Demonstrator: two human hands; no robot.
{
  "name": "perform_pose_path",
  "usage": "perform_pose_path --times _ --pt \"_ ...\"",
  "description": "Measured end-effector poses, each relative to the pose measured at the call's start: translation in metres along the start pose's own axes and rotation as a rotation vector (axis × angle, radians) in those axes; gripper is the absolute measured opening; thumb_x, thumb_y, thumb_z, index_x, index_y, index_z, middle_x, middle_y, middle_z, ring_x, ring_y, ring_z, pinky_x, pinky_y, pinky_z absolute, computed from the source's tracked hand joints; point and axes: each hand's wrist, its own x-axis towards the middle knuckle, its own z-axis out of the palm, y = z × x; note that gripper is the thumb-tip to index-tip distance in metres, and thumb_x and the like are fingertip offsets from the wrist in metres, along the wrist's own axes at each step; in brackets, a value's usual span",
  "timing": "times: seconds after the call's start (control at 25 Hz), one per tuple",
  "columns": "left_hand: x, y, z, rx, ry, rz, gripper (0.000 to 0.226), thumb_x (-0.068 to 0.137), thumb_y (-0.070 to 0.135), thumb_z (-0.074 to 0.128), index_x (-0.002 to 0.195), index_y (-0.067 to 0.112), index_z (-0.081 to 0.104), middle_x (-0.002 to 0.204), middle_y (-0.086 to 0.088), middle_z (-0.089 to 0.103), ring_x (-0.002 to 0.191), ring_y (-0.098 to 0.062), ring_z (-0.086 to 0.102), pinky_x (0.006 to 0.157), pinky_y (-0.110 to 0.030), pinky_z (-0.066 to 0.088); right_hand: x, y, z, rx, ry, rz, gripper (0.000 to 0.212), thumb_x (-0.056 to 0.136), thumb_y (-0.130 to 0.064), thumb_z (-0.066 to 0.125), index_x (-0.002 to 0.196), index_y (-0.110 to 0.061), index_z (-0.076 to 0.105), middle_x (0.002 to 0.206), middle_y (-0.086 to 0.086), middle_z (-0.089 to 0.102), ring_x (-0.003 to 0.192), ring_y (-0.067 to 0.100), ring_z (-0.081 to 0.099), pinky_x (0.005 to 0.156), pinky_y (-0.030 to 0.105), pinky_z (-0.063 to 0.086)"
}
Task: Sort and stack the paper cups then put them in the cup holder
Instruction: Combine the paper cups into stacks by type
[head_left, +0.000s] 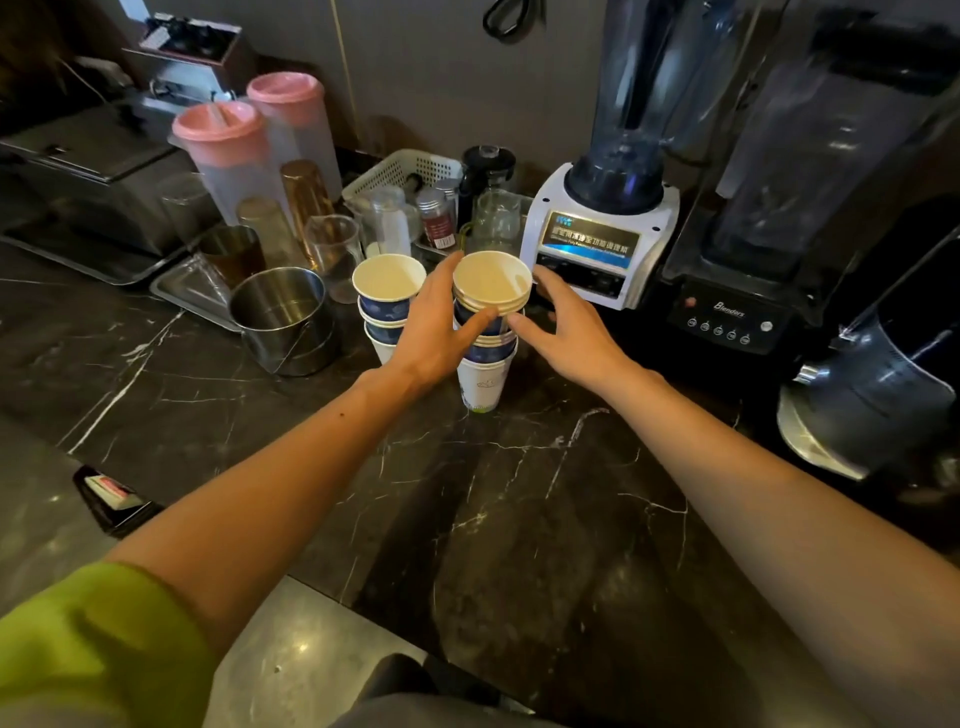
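**Inspector:** Location of the cups?

**Assistant:** Two stacks of paper cups, both upright on the dark marble counter (519, 493). The taller stack (488, 358) stands in the centre, white cups at the bottom and blue-printed ones above. The shorter stack (389, 296) stands just beside it, to its left.

**Inspector:** Hands?

**Assistant:** The left hand (436, 332) sits between the two stacks. Its thumb presses the taller stack just under the top rims, and its fingers curve round the far side, so it grips that stack. The right hand (566, 322) is at the stack's other side. Its thumb tip touches the cups and its fingers are spread apart and relaxed, not closed on anything.

**Inspector:** Surroundings?

**Assistant:** A steel pot (283, 317) is left of the shorter stack. A white blender (602, 228) is directly behind the right hand, with a black blender (779, 208) beside it. Two pink-lidded pitchers (228, 150) and a white basket (400, 169) of jars are at the back. A green sleeve (93, 639) covers the left upper arm.
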Motion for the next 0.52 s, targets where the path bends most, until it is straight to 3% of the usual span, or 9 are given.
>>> perform_pose_path --times 0.12,0.28,0.52 --pt "0.002 -0.004 -0.003 -0.062 -0.031 0.002 0.078 0.087 0.025 0.072 0.149 0.011 0.028 0.150 -0.008 0.042 0.137 -0.023 0.041 0.109 -0.048 0.041 0.005 -0.002 0.002 0.081 -0.012 -0.033 0.065 0.091 -0.035 0.066 0.146 -0.021 0.034 0.144 -0.006 0.044 0.124 0.003 0.041 0.099 0.026 0.038" --pt "0.011 -0.017 -0.015 -0.144 -0.121 -0.018 0.086 0.083 0.026 0.076 0.151 0.014 0.024 0.153 -0.009 0.039 0.138 -0.026 0.041 0.107 -0.049 0.043 0.016 -0.006 0.004 0.169 -0.022 0.068 0.076 0.087 -0.030 0.072 0.149 -0.017 0.032 0.150 0.002 0.041 0.134 0.018 0.043 0.100 0.031 0.046" --pt "0.017 -0.027 -0.020 -0.160 -0.220 0.019 0.081 0.082 0.032 0.076 0.149 0.015 0.034 0.147 -0.007 0.048 0.134 -0.024 0.046 0.104 -0.051 0.046 0.014 -0.010 -0.005 0.133 -0.061 0.057 0.073 0.084 -0.029 0.074 0.147 -0.018 0.038 0.147 0.002 0.044 0.133 0.017 0.042 0.105 0.046 0.044"
